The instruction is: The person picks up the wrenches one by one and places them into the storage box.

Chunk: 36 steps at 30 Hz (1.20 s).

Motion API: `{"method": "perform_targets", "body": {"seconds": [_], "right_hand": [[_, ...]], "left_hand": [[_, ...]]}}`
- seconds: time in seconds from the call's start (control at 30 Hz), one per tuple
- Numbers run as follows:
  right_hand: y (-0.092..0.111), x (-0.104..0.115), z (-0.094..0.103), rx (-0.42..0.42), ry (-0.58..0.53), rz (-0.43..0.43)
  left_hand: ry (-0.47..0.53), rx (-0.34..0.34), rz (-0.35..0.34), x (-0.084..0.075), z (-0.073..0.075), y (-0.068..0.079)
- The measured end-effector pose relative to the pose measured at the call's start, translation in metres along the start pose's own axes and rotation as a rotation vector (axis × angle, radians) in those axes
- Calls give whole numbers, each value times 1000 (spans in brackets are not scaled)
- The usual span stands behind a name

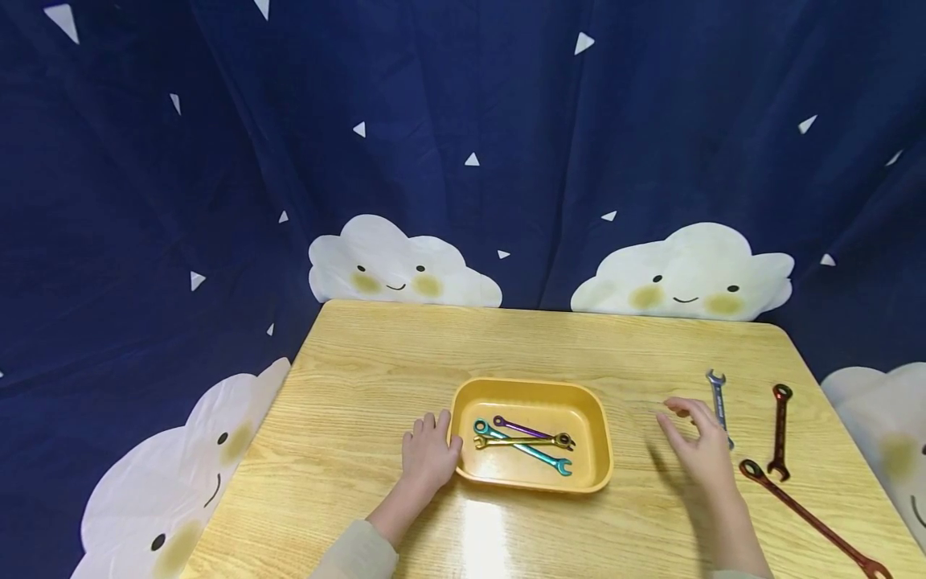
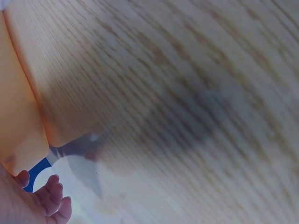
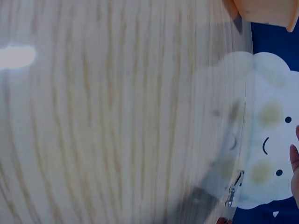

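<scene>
My left hand (image 1: 428, 452) rests at the left end of a yellow plastic tray (image 1: 604, 466), its thumb at the rim and its relaxed fingers outside the wall. Inside the tray lie a teal wrench (image 1: 531, 453), a gold wrench (image 1: 517, 441) across it, and a purple wrench (image 1: 522, 429) beneath the gold one. My right hand (image 1: 700, 450) hovers to the right of the tray, thumb and fingers apart, with nothing between them. Just beyond it, a silver-blue wrench (image 1: 718, 400) lies on the table, partly overlapped by this hand in the head view.
Two red wrenches lie at the table's right side: a shorter red wrench (image 1: 780, 433) farther back and a longer red wrench (image 1: 810, 519) slanting toward the near right. The wooden table (image 1: 376, 346) ends at a dark blue curtain (image 1: 463, 96) printed with clouds.
</scene>
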State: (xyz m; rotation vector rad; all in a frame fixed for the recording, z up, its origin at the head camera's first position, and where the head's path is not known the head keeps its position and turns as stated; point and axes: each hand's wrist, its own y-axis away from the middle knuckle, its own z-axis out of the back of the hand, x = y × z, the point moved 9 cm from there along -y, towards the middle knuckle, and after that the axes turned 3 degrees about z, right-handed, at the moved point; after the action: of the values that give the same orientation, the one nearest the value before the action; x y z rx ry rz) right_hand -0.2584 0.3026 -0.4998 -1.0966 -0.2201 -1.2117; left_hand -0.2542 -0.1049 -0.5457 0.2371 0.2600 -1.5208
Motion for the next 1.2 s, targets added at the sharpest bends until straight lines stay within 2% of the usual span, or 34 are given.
{"method": "perform_targets", "body": {"seconds": [0.37, 0.57, 0.77, 1.1, 1.2], "right_hand": [[6, -14, 18, 10, 92, -127], [11, -21, 29, -29, 80, -141], [17, -30, 38, -27, 86, -189], [21, -42, 55, -82, 137, -144], [23, -46, 59, -74, 141, -155]], "left_hand": [[-7, -13, -4, 0, 1, 0], [-7, -8, -3, -1, 1, 1], [-3, -13, -2, -1, 3, 1], [0, -5, 5, 1, 1, 0], [1, -5, 2, 1, 0, 0]]}}
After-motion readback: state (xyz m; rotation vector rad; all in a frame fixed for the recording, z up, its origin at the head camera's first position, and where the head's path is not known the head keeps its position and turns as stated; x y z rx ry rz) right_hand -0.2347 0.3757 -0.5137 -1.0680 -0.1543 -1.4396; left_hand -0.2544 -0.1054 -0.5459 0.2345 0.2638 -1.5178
